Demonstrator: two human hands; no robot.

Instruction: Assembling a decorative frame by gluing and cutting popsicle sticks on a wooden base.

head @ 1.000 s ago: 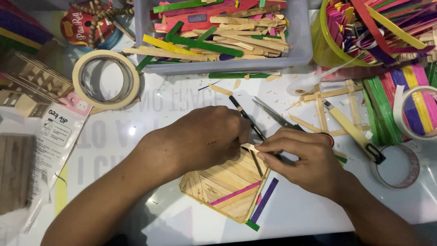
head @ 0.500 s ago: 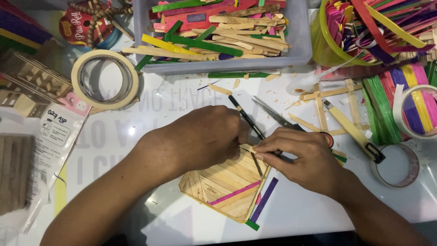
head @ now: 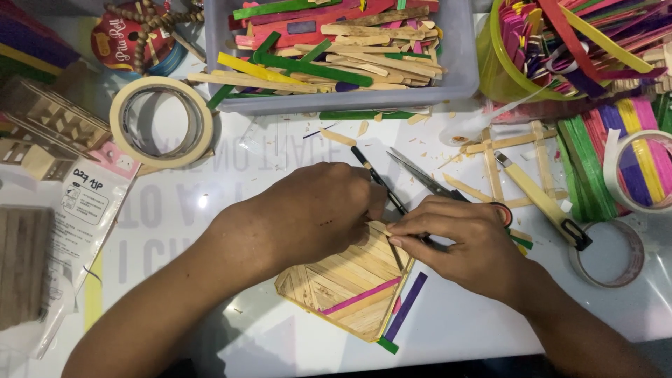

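A flat panel of glued wooden craft sticks (head: 346, 283), with one pink stick across it and a purple and a green stick at its right edge, lies on the white table (head: 455, 329). My left hand (head: 308, 213) lies palm down on the panel's upper left and presses it flat. My right hand (head: 465, 245) pinches the end of a wooden stick at the panel's top edge, fingertips meeting the left hand's. A thin black pen (head: 378, 178) and scissors (head: 427, 178) lie just behind both hands.
A grey bin of coloured sticks (head: 462, 77) stands at the back, a green tub of sticks (head: 493, 77) to its right. Masking tape roll (head: 162, 122) at left, another tape ring (head: 609, 255) and a yellow cutter (head: 542, 199) at right. Stick frame (head: 490, 147), small wooden pieces far left.
Both hands stay on the panel, almost still. The right hand's fingertips have shifted slightly along the top edge stick.
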